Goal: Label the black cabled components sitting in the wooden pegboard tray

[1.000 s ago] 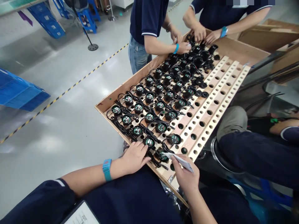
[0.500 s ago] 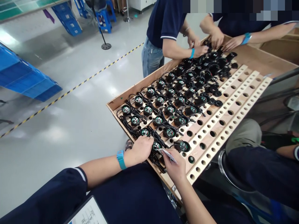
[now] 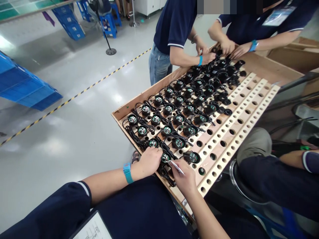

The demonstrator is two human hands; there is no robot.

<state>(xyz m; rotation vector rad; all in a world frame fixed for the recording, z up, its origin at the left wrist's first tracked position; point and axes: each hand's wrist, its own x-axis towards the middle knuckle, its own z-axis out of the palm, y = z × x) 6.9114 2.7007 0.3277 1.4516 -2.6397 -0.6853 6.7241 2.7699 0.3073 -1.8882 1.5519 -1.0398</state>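
Observation:
My left hand, with a teal wrist strap, is closed at the near left edge of the wooden rack. Its fingertips press against a black round housing with a green circuit board inside; the grip is partly hidden. From the right, my right hand pinches slim silvery tweezers, their tip pointing at that same housing. Coiled black cables lie just below it. Similar housings stand in rows, open side up, with cables looped between them.
Two co-workers' hands work among black parts at the rack's far end. Pale strips with holes run along its right side. A seated person's leg and a stool are close on the right. Blue crates stand left.
The view has shifted slightly. Both my hands stay at the same housing, and the tweezers have turned a little in my right hand. The co-workers' hands have moved slightly.

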